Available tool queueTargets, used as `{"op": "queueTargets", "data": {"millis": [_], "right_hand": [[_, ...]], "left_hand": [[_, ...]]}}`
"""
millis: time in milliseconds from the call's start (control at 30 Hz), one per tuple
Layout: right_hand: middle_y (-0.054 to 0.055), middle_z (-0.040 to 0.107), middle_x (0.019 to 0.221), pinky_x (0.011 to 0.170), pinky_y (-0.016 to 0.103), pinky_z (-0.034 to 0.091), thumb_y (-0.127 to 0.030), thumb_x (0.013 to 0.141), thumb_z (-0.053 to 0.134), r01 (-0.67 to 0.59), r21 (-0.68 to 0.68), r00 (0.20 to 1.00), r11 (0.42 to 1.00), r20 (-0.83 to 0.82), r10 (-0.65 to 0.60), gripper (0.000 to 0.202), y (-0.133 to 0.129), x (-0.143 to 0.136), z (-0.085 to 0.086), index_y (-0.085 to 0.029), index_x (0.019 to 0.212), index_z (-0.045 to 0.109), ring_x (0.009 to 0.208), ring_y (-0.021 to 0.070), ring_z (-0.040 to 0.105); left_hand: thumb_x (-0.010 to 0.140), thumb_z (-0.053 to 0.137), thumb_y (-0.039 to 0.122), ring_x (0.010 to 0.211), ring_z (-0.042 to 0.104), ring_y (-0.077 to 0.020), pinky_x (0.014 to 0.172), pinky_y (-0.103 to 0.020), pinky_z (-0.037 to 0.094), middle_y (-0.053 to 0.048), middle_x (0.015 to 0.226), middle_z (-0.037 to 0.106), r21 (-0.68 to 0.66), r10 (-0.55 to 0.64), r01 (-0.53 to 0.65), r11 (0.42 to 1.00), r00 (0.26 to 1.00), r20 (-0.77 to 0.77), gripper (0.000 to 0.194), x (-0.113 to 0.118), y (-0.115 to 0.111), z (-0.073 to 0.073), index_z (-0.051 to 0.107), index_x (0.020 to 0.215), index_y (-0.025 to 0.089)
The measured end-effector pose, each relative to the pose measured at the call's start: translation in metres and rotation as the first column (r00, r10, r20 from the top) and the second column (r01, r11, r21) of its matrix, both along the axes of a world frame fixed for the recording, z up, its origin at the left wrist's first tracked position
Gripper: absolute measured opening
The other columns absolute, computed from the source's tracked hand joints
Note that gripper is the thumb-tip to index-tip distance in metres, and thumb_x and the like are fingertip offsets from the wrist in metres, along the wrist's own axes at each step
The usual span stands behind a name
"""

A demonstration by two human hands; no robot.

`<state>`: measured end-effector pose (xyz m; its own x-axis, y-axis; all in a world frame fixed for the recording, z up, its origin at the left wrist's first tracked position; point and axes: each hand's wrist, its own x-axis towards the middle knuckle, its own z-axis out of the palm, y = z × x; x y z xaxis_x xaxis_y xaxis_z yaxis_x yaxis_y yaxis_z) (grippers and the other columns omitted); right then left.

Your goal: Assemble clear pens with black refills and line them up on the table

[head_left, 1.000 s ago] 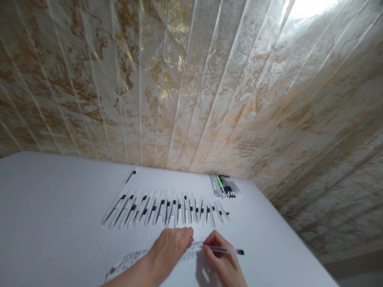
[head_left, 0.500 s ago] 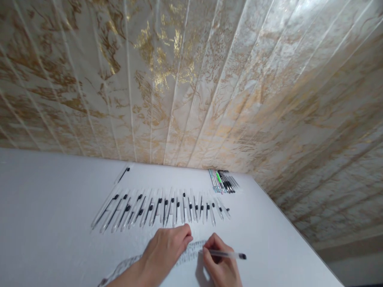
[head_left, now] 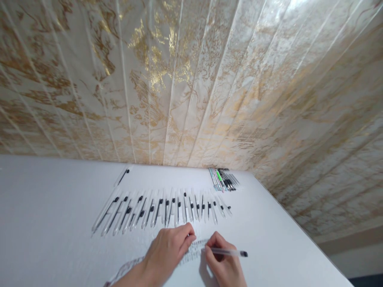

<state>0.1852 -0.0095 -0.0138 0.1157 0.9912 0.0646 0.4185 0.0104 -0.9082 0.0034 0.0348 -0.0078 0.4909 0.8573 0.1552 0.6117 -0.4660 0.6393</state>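
My right hand (head_left: 223, 265), low in the frame right of centre, is closed around a clear pen (head_left: 227, 252). Fingers pinch the barrel near its left end; the barrel runs almost level toward the right and ends in a dark cap. The pen's left end sits at the right end of a narrow strip of paper (head_left: 196, 249) marked with fine dark lines; I cannot tell whether the tip touches it.

My left hand (head_left: 167, 253), just left of the right hand at lower centre, lies palm down on the same strip, fingers together and pointing up-right. It presses flat and grips nothing. The strip runs out from under it toward the lower left edge of the frame.

Both hands rest on a white table (head_left: 44, 207) that fills the lower half of the frame.

Just above the left hand's fingertips, a row of clear pens (head_left: 161, 207) lies side by side across the middle of the table, each with a dark part inside. The ones at the left end lean more steeply than the rest.

One single pen (head_left: 122, 176) lies apart, above the row's left part, near the wall.

A small bundle of pens (head_left: 224, 179), some dark and one green, lies at the table's far edge, upper right of the row.

Behind the table, a panelled wall (head_left: 191, 79) with gold marbling fills the upper frame.
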Motion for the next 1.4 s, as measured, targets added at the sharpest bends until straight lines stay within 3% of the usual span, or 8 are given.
{"op": "queueTargets", "data": {"millis": [333, 833, 1100, 1400], "right_hand": [[-0.008, 0.034, 0.052, 0.05, 0.026, 0.023, -0.027, 0.072, 0.056, 0.006, -0.002, 1.0, 1.0, -0.007, -0.006, 0.021, 0.0006, 0.0001, -0.0015, -0.023, 0.06, 0.039, 0.051, 0.0108, 0.03], [-0.007, 0.04, 0.052, 0.049, 0.025, 0.027, -0.03, 0.075, 0.059, 0.003, 0.022, 1.0, 1.0, -0.02, -0.002, 0.022, -0.0001, -0.0009, 0.003, -0.022, 0.061, 0.044, 0.05, 0.011, 0.033], [-0.008, 0.035, 0.051, 0.05, 0.026, 0.022, -0.024, 0.071, 0.056, -0.003, -0.002, 1.0, 1.0, -0.007, 0.003, 0.021, -0.0003, 0.0008, 0.0011, -0.023, 0.059, 0.039, 0.05, 0.0106, 0.031], [-0.007, 0.037, 0.053, 0.051, 0.027, 0.023, -0.028, 0.075, 0.055, -0.03, -0.015, 0.999, 0.999, -0.014, 0.029, 0.019, -0.0002, 0.0, 0.0049, -0.023, 0.061, 0.042, 0.051, 0.0112, 0.032]], "left_hand": [[0.098, 0.046, 0.025, 0.065, 0.066, -0.0172, 0.06, -0.025, 0.041, 0.003, 0.074, 0.069, -0.033, -0.003, 0.004, 0.999, 1.0, 0.017, 0.018, 0.0006, 0.0, 0.0012, 0.058, 0.085, 0.023], [0.098, 0.047, 0.026, 0.062, 0.063, -0.016, 0.058, -0.024, 0.038, 0.004, 0.071, 0.068, -0.058, 0.002, -0.001, 0.998, 1.0, 0.021, 0.018, 0.0005, 0.0005, 0.0021, 0.057, 0.083, 0.024], [0.098, 0.046, 0.025, 0.062, 0.063, -0.016, 0.059, -0.024, 0.038, 0.004, 0.071, 0.067, -0.055, 0.0, 0.001, 0.998, 1.0, 0.017, 0.017, 0.0009, 0.0006, 0.0019, 0.057, 0.084, 0.024], [0.098, 0.046, 0.026, 0.064, 0.064, -0.0163, 0.059, -0.024, 0.038, 0.004, 0.073, 0.068, -0.061, 0.007, -0.006, 0.998, 1.0, 0.01, 0.018, 0.0006, 0.0001, 0.0029, 0.057, 0.085, 0.024]]}}
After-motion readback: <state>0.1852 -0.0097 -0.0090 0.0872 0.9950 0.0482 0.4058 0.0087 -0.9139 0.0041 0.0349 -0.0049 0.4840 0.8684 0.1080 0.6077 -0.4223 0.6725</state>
